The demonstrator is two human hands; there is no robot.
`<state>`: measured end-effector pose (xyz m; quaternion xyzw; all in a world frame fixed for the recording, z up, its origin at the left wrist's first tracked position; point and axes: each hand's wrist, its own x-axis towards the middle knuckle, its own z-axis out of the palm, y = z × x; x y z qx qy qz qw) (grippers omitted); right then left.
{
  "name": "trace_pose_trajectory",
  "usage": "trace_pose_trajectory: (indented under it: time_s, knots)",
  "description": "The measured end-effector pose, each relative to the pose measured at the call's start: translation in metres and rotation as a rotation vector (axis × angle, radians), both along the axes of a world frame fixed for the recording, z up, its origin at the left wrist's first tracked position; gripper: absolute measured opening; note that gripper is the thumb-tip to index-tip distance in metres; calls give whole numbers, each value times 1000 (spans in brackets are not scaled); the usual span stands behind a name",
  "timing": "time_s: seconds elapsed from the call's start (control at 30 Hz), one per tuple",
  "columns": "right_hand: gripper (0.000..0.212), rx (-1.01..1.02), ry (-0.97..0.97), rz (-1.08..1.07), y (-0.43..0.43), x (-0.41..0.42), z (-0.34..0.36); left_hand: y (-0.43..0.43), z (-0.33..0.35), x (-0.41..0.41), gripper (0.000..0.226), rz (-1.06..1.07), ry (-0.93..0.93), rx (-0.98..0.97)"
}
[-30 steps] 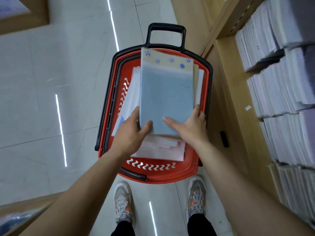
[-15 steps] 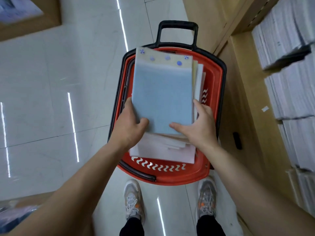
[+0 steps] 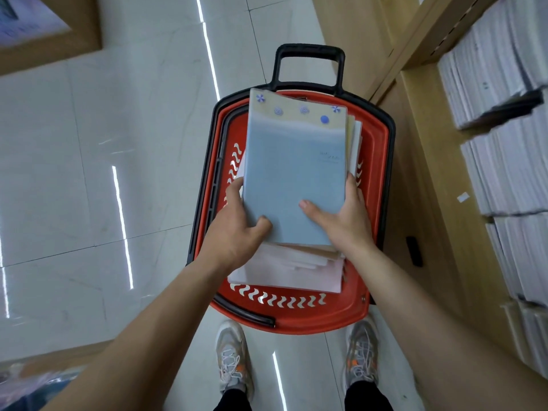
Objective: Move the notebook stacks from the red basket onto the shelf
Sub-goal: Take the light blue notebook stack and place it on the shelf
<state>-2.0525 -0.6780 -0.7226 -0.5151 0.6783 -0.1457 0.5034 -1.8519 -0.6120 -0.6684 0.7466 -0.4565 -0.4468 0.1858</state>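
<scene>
View from the head, looking down. Both hands grip a stack [image 3: 293,179] of notebooks whose top cover is pale blue with a beige band of small blue marks at the far end. The left hand [image 3: 234,229] clasps the stack's near left edge, thumb pressed on the cover and fingers curled round the side. The right hand [image 3: 341,221] clasps the near right edge in the same way, thumb flat on the cover. The stack sits over the red basket [image 3: 296,318], its far edge covering the basket's far rim just below the black handle [image 3: 310,54]; it is not on the shelf. Beneath its near end, pale pink and white sheets [image 3: 290,271] lie in the basket. The basket stands on a glossy tiled floor [image 3: 118,143], just beyond the person's two grey shoes [image 3: 232,360]. To the right runs the wooden shelf [image 3: 430,173], holding rows of white stacks [image 3: 504,114]. A small black object [image 3: 414,250] and a white label [image 3: 462,197] lie on the wood.
</scene>
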Motion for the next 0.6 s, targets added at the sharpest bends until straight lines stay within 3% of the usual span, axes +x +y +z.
trace_pose_trajectory:
  time_s: [0.17, 0.37, 0.47, 0.6]
  knots:
    - [121, -103, 77, 117, 8, 4, 5, 4, 5, 12, 64, 32, 34, 33]
    - [97, -107, -88, 123, -3, -2, 8, -22, 9, 14, 41, 116, 6, 81]
    - [95, -20, -182, 41, -6, -3, 2, -33, 5, -3, 53, 145, -100, 55]
    - [110, -27, -107, 43, -1, 7, -1, -20, 2, -6, 63, 216, -97, 37]
